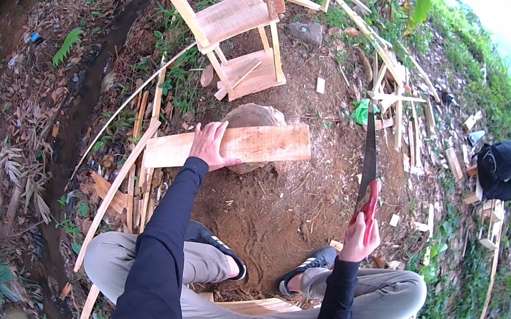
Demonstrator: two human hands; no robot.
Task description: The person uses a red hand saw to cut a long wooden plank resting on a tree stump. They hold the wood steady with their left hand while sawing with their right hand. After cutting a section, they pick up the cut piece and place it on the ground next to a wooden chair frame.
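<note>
A flat wooden board (pixel 265 144) lies across a rounded stone or stump (pixel 254 116) in front of me. My left hand (pixel 209 145) holds the board left of its middle, fingertips at the far edge and thumb along the near side. In my right hand (pixel 361 237) is a handsaw (pixel 371 155), gripped by its red handle. Its dark blade points away from me, upright in the view and apart from the board's right end.
A wooden chair frame (pixel 235 17) stands beyond the stone. Long wood strips (pixel 117 197) lie at the left, more scraps (pixel 405 113) at the far right. A green plastic bag (pixel 362 112) is near the blade tip. A black bag or cap (pixel 499 166) sits at the right.
</note>
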